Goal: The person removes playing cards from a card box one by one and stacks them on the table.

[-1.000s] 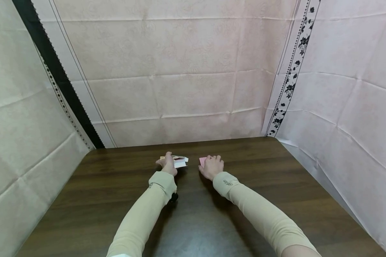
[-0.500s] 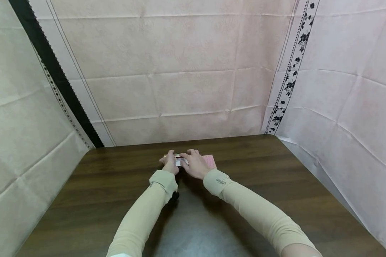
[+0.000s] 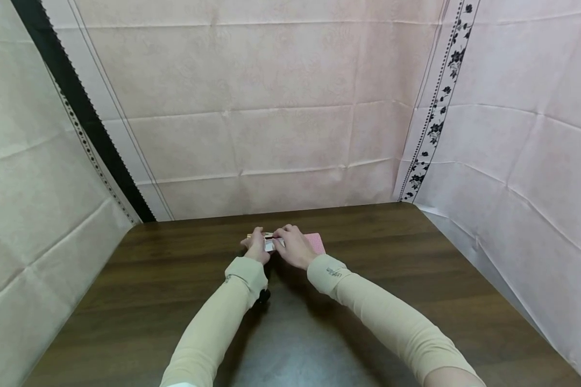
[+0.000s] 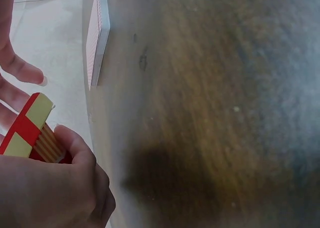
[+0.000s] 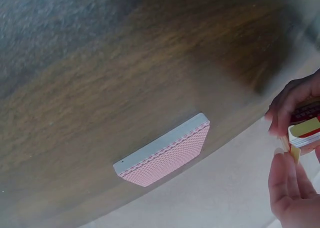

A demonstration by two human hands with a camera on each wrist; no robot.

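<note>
Since a second ago, the right hand [image 3: 296, 248] has left the pink card deck [image 3: 316, 243] and moved across to the box [image 3: 269, 245] in the left hand [image 3: 255, 248]. From the head view, the box is held and the deck lies near the worktop's [image 3: 174, 279] far edge, between its far corners; room for moving stretches toward the near edge. From the left wrist, the left hand grips the red-and-yellow box; it looks like thin card, light and easily crushed, best held by its stiffer edges. From the right wrist, the right finger and thumb seem to pinch a yellow flap [image 5: 295, 154], likely to crease; the deck looks slippery, best taken by its long sides.
</note>
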